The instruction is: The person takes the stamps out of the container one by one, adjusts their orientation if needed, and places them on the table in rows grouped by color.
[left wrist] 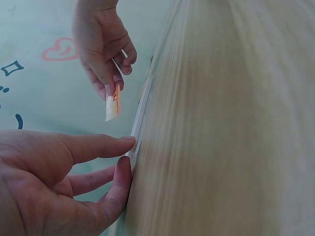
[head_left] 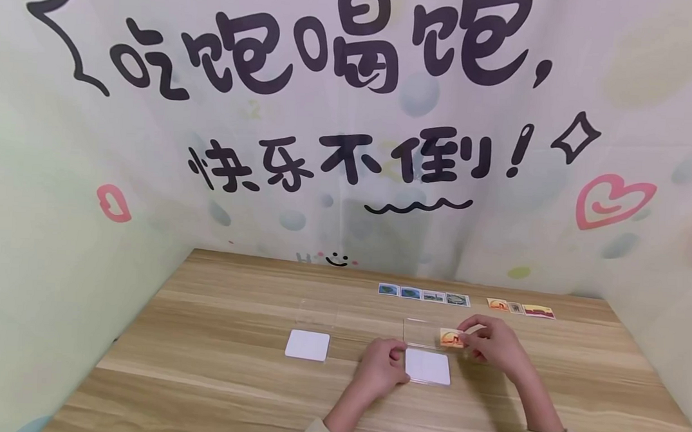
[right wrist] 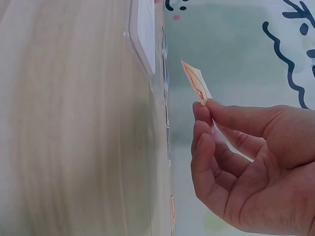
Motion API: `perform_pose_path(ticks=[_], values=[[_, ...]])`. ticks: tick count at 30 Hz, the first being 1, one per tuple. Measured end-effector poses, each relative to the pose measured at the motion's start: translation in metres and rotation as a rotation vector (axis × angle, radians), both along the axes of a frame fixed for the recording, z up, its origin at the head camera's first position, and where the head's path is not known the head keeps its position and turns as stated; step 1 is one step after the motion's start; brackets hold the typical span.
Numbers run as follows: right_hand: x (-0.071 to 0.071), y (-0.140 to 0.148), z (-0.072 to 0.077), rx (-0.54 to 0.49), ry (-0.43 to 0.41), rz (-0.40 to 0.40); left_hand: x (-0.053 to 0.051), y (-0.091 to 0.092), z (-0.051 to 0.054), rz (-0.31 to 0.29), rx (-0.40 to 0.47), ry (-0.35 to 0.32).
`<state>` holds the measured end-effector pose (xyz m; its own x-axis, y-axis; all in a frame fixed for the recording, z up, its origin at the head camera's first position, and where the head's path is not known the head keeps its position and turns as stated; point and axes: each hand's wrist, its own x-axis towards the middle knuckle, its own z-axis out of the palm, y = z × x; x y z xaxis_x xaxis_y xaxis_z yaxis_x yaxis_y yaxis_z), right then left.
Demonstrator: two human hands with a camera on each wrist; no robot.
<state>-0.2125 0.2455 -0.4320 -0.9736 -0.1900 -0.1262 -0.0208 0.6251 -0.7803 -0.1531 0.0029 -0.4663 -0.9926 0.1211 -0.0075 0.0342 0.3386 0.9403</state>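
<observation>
Between thumb and index finger my right hand (head_left: 495,346) pinches a small orange and cream postage stamp (head_left: 450,338). In the right wrist view the stamp (right wrist: 195,81) is tilted and off the table. It is over the right side of the raised clear lid (head_left: 419,333) of a plastic case (head_left: 427,368). A white sheet fills the case's near half. At that case's left edge, my left hand (head_left: 380,369) holds on with thumb and index finger. The left wrist view shows both fingertips (left wrist: 127,142) against the thin case edge.
A second open plastic case (head_left: 307,345) with a white sheet lies to the left. Along the table's back lie a row of several blue and green stamps (head_left: 424,295) and a group of orange, grey and yellow-red stamps (head_left: 538,311). A printed cloth (head_left: 345,229) hangs behind.
</observation>
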Motion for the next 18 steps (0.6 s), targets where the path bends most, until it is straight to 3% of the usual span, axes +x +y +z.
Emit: perform_pose_path(ticks=[18], values=[[-0.004, 0.024, 0.004, -0.016, -0.009, -0.047, 0.000, 0.000, 0.002, 0.004, 0.002, -0.001]])
